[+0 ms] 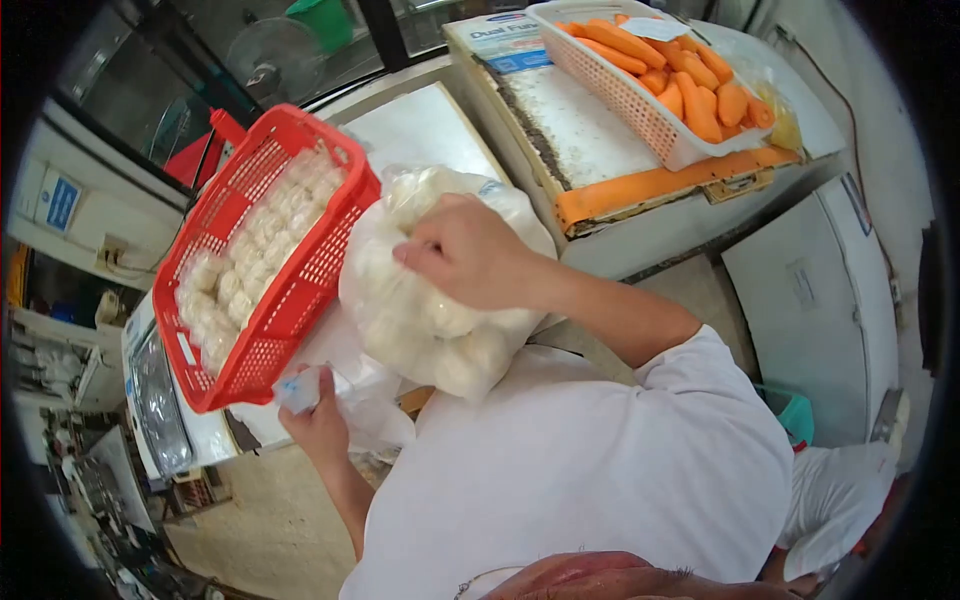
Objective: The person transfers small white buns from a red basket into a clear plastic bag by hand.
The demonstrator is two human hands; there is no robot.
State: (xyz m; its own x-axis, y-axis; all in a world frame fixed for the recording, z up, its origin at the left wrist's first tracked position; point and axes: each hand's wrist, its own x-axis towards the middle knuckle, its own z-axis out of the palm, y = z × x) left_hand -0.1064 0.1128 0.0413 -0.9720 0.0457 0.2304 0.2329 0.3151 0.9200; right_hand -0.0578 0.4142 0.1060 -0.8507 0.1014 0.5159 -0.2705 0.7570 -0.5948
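A bulging clear plastic bag (450, 345) of round white balls, dough-like in look, is in front of my chest, at the freezer's edge. Over its top, my right hand (465, 250) is closed with curled fingers; what it grips, if anything, is hidden. Lower left, my left hand (318, 415) is closed on a crumpled plastic bag (375, 420) with blue print, part of which trails toward my shirt. Just beyond that hand, a red perforated basket (300, 340) sits tilted in view, holding several rows of similar white balls wrapped in clear plastic.
The basket stands on a white chest freezer (425, 125). On another freezer (590, 140) at the back right is a white perforated basket (640, 125) of peeled carrots (690, 85). A white cabinet (805, 280) stands at right. Behind it, a person in white (835, 500) is partly visible.
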